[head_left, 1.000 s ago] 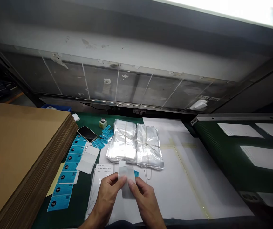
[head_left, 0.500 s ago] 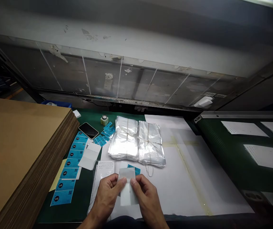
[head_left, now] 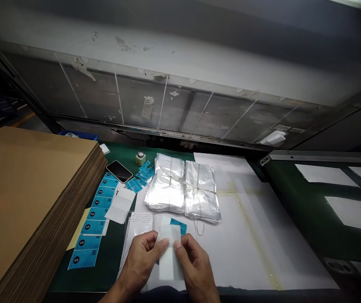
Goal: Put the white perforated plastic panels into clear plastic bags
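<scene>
Seen from above, the person's left hand (head_left: pixel 140 261) and right hand (head_left: pixel 196 269) are bare, with broad knuckles, short fingernails and uncovered wrists and forearms, while a dark garment (head_left: pixel 164 293) forms a low, rounded shape along the bottom edge between them.

One head-worn view looks forward and down from close above the counter (head_left: pixel 95 277), with the left hand (head_left: pixel 140 263) and right hand (head_left: pixel 197 269) at its near edge and a scuffed panel (head_left: pixel 167 99) beyond the far side.
</scene>
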